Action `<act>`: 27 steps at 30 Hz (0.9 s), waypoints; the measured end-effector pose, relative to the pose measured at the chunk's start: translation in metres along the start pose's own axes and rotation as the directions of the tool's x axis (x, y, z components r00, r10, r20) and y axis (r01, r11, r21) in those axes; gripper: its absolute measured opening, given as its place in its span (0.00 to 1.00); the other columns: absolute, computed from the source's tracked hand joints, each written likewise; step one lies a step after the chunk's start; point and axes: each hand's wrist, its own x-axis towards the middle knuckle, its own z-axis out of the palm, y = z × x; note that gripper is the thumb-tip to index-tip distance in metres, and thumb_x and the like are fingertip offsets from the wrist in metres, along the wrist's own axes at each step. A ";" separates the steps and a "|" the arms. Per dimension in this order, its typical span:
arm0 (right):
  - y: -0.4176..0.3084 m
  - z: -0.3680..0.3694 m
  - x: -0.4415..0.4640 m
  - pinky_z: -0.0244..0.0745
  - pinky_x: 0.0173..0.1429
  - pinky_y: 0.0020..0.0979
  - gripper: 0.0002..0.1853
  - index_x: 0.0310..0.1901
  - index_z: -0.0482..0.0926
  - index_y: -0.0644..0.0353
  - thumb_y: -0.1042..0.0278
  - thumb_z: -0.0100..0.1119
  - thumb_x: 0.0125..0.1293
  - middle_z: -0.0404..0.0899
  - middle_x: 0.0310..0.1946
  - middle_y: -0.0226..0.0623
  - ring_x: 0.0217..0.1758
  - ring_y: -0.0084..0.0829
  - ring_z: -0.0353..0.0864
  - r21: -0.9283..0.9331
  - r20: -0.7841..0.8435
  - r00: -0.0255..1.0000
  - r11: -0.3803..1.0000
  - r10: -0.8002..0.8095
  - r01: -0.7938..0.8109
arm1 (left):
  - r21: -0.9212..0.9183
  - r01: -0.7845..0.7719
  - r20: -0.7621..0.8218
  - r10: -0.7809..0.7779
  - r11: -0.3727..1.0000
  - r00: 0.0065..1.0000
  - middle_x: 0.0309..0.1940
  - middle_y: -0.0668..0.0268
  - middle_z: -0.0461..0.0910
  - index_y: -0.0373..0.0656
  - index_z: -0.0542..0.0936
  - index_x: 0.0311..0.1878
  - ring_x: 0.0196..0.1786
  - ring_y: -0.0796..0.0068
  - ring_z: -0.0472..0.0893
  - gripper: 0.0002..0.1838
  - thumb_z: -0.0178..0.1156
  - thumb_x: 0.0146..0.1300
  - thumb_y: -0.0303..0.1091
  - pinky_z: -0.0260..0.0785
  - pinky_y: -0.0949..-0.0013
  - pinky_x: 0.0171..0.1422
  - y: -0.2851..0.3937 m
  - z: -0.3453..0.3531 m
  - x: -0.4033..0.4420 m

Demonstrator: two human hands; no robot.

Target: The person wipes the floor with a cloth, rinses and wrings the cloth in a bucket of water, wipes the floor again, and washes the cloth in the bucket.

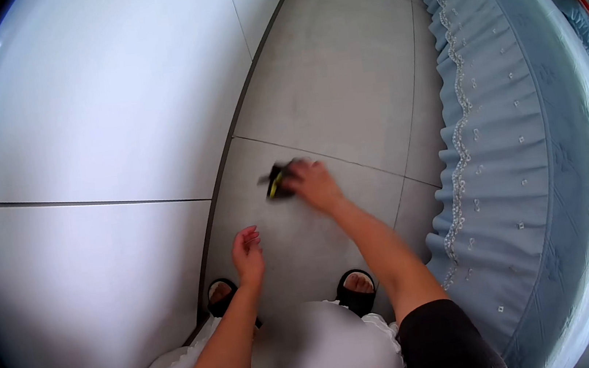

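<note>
Left of pale-blue ruffled fabric (501, 129): compact black-and-yellow object (277, 184), judged light, stiff, best side-gripped, grasped by right hand (316, 183); left hand (247, 250) half-curled, unladen.

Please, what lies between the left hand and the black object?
In the head view, only bare floor shows between the left hand and the black object at the right hand.

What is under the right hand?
A blurred black thing with a yellow-green part sticks out from under the right hand. The hand covers the rest, so its whole shape can't be seen.
</note>
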 end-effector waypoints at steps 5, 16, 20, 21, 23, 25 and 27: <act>0.016 -0.011 -0.050 0.72 0.50 0.39 0.26 0.57 0.72 0.47 0.70 0.63 0.54 0.67 0.56 0.41 0.58 0.43 0.67 -0.006 0.082 0.892 0.895 0.445 -0.446 | 0.014 -0.011 0.024 0.011 1.000 1.000 0.44 0.71 0.76 0.46 0.76 0.51 0.45 0.80 0.75 0.14 0.47 0.65 0.22 0.68 0.73 0.47 0.015 0.010 -0.004; 0.033 -0.034 -0.095 0.71 0.52 0.45 0.27 0.60 0.64 0.52 0.63 0.62 0.61 0.69 0.57 0.50 0.51 0.51 0.74 0.456 0.130 0.640 0.528 0.757 -0.717 | 0.000 -0.001 0.008 0.001 1.000 1.000 0.42 0.70 0.77 0.45 0.76 0.50 0.42 0.79 0.77 0.17 0.46 0.61 0.18 0.69 0.74 0.42 -0.012 0.015 -0.003; 0.035 -0.063 -0.091 0.67 0.59 0.46 0.25 0.58 0.71 0.47 0.62 0.64 0.57 0.67 0.62 0.41 0.62 0.46 0.68 0.143 -0.173 0.896 0.910 0.410 -0.389 | 0.024 0.017 0.032 -0.018 1.000 0.999 0.44 0.71 0.76 0.48 0.75 0.51 0.43 0.80 0.76 0.16 0.47 0.64 0.20 0.69 0.73 0.46 -0.014 0.010 0.000; 0.035 -0.068 -0.092 0.65 0.60 0.46 0.25 0.57 0.72 0.45 0.62 0.65 0.56 0.66 0.64 0.38 0.64 0.45 0.65 0.126 -0.074 0.970 0.967 0.231 -0.220 | 0.027 0.019 0.029 -0.020 0.999 0.999 0.44 0.71 0.76 0.48 0.76 0.51 0.43 0.81 0.76 0.16 0.47 0.64 0.20 0.69 0.73 0.46 -0.014 0.009 0.000; 0.037 -0.065 -0.094 0.64 0.64 0.45 0.29 0.59 0.73 0.38 0.65 0.66 0.53 0.62 0.68 0.31 0.69 0.42 0.61 0.076 0.107 0.994 0.997 0.009 -0.017 | 0.022 0.016 0.031 -0.016 1.000 0.999 0.44 0.71 0.76 0.48 0.76 0.51 0.43 0.81 0.76 0.16 0.47 0.64 0.20 0.69 0.73 0.46 -0.015 0.007 0.002; 0.058 -0.038 -0.087 0.63 0.64 0.46 0.30 0.59 0.73 0.38 0.67 0.67 0.52 0.61 0.68 0.31 0.69 0.42 0.60 0.092 0.059 0.984 0.981 0.166 -0.171 | 0.009 0.008 0.037 -0.008 1.000 0.999 0.44 0.71 0.76 0.48 0.76 0.51 0.43 0.81 0.76 0.16 0.48 0.64 0.20 0.69 0.73 0.46 -0.017 0.005 0.002; 0.071 -0.026 -0.069 0.64 0.62 0.46 0.31 0.59 0.73 0.40 0.71 0.66 0.51 0.61 0.68 0.34 0.68 0.45 0.61 0.129 -0.070 0.938 0.936 0.339 -0.328 | 0.022 0.000 0.020 -0.001 1.000 1.000 0.43 0.70 0.77 0.46 0.76 0.51 0.41 0.80 0.77 0.17 0.47 0.63 0.19 0.69 0.74 0.44 -0.014 0.005 -0.002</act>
